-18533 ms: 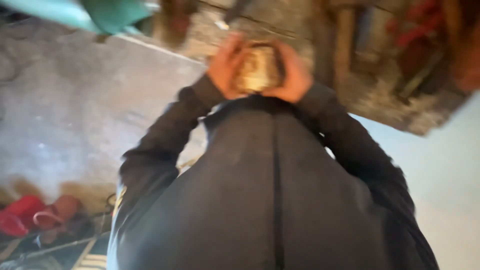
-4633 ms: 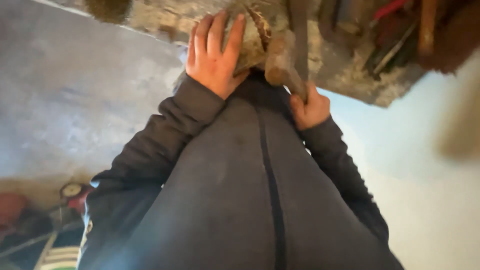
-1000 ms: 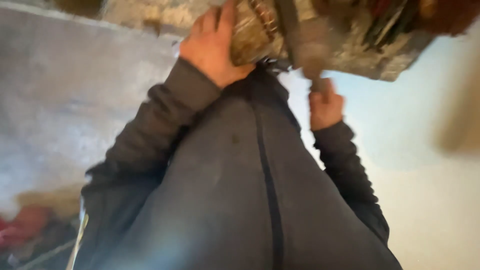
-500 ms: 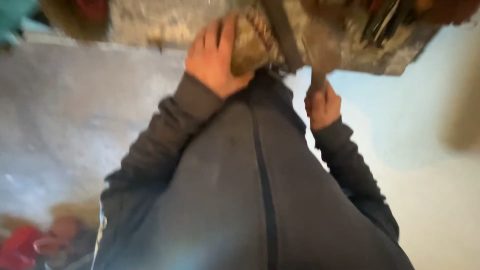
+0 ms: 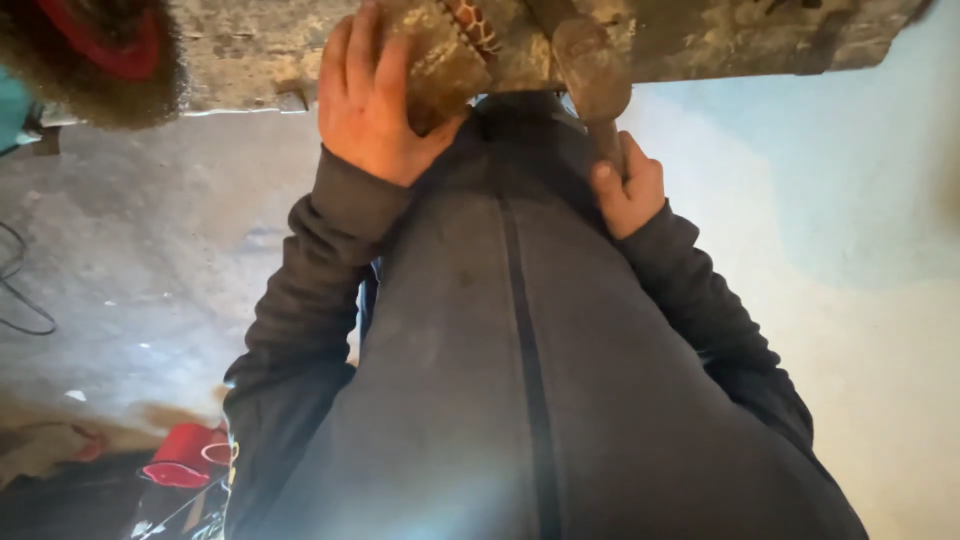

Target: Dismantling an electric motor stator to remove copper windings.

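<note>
I look down my dark grey zipped jacket to a worn workbench edge (image 5: 250,50) at the top. My left hand (image 5: 370,100) lies over a brownish, rough lump (image 5: 440,60) on the bench edge, fingers spread across it and thumb underneath. My right hand (image 5: 625,190) is closed round the handle of a rusty hammer (image 5: 590,65). The hammer head sits just right of the lump, close to it. Beside the lump shows a spotted orange-and-dark strip (image 5: 480,25). Much of the lump is hidden by my hand.
A dark furry thing with a red ring (image 5: 110,40) sits at the top left. On the grey concrete floor lie a black cable (image 5: 20,290) and a red container (image 5: 185,465) at the lower left. A pale blue surface (image 5: 850,200) fills the right.
Both hands keep their hold. The view has shifted a little, so the bench sits higher in the picture and the hammer hand is slightly higher and more to the left.
</note>
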